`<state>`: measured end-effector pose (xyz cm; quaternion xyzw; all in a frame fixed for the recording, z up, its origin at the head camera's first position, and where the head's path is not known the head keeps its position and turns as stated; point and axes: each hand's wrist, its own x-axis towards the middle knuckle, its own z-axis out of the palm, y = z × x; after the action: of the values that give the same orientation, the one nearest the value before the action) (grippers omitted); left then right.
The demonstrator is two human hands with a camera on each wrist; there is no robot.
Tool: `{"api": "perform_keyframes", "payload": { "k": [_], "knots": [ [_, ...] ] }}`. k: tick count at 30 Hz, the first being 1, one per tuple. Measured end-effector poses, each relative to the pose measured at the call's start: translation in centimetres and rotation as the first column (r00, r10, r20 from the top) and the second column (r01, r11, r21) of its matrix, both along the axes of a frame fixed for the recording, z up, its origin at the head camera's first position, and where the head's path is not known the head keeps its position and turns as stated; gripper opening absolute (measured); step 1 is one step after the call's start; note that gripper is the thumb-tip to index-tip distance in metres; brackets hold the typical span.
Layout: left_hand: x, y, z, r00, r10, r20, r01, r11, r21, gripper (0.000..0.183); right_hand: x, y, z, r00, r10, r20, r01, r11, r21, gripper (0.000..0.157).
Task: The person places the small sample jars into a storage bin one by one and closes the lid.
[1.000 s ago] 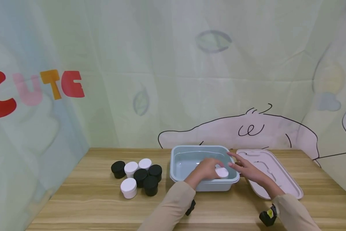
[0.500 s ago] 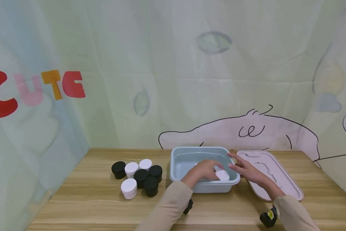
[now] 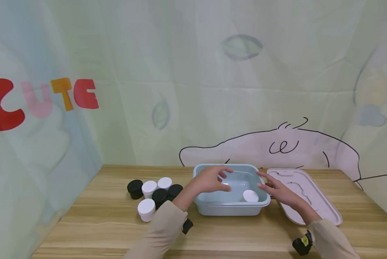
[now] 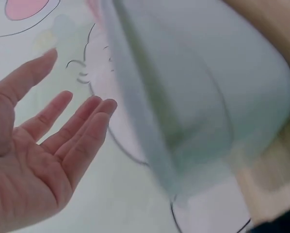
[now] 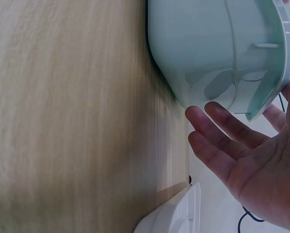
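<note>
A light blue plastic tub (image 3: 227, 209) stands on the table, with one white lidded jar (image 3: 250, 196) inside at its front right corner. Above the tub's left part hovers my left hand (image 3: 211, 180), fingers spread and nothing in them. The left wrist view shows this left hand (image 4: 53, 141) beside the tub's outer wall (image 4: 208, 87), palm bare. At the tub's right rim is my right hand (image 3: 280, 190), its fingers loosely extended. From the right wrist, some fingers of the right hand (image 5: 256, 160) lie along the outside of the tub (image 5: 203, 53).
Left of the tub stand several lidded jars, among them a black jar (image 3: 135, 189) and a white jar (image 3: 146, 209); my left forearm partly covers the group. A pale pink lid (image 3: 304, 194) lies right of the tub. A printed curtain (image 3: 193, 90) hangs behind the wooden table (image 3: 93, 223).
My left hand has let go of the white jar in the tub, then lifted and moved left. The right hand stays at the tub's right rim.
</note>
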<state>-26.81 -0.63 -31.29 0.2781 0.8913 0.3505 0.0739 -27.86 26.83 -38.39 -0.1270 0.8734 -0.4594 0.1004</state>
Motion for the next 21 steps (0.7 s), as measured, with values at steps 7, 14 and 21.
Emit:
{"api": "perform_keyframes", "payload": {
  "k": [7,14,21],
  "knots": [
    [0.8,-3.9,0.8,0.998,-0.023,-0.057,0.029,0.994,0.109,0.048,0.1,0.0,0.1,1.0,0.004,0.001,-0.004,1.0,-0.009,0.062],
    [1.4,-7.1,0.5,0.999,0.022,-0.036,-0.015,0.986,0.168,0.048,0.2,0.1,0.1,1.0,0.003,-0.003,-0.003,1.0,-0.007,0.062],
    [2.0,-10.4,-0.1,0.997,0.072,-0.034,-0.065,0.981,0.184,0.049,0.1,0.0,0.0,1.0,-0.002,0.002,0.002,1.0,-0.003,0.062]
  ]
}}
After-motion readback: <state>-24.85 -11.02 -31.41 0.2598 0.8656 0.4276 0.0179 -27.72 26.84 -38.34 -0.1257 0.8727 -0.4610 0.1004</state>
